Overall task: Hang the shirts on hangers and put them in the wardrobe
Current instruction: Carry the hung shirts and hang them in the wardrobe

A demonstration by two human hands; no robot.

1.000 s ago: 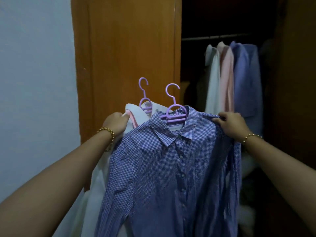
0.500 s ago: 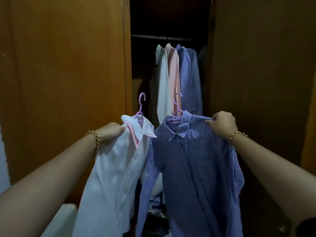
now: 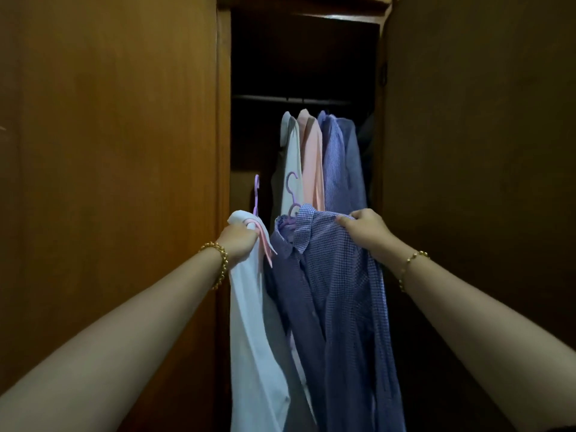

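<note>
Now carrying: left hand [image 3: 238,241] clutches white shirt [image 3: 258,338], right hand [image 3: 363,227] grips checked shirt [image 3: 336,300]. Next, probably, hooks onto dim rail [image 3: 290,99].

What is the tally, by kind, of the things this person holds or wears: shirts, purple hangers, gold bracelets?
Shirts: 2, white shirt and blue checked shirt.
Purple hangers: 2, left hanger and right hanger.
Gold bracelets: 2, left bracelet and right bracelet.
Total: 6.

Shirts [image 3: 336,291] before wardrobe [image 3: 109,151] (rail [image 3: 290,99] behind)
</note>
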